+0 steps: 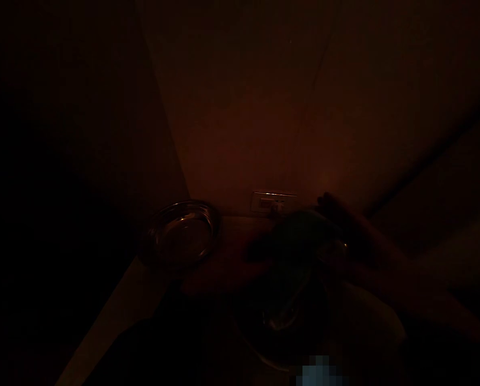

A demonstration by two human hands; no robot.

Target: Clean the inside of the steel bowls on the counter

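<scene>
The view is very dark, and shapes show only as dim outlines. A dark green thing (pixel 296 241), perhaps a cloth, sits in the middle, below the wall socket. From its left side my left hand (pixel 227 271) reaches toward it, its fingers lost in shadow. On the right, my right hand (pixel 348 220) is beside the green thing's upper edge; how its fingers are set is unclear. Below the green thing, a faint curved rim (pixel 264 359) and a shiny spot suggest a round vessel, mostly hidden in the dark.
A shiny round metal dish (pixel 183 236) rests on the surface at the left, near the wall corner. A socket plate (pixel 274 202) with something plugged in is low on the wall (pixel 240 118). A pale counter edge (pixel 106 316) runs down the left.
</scene>
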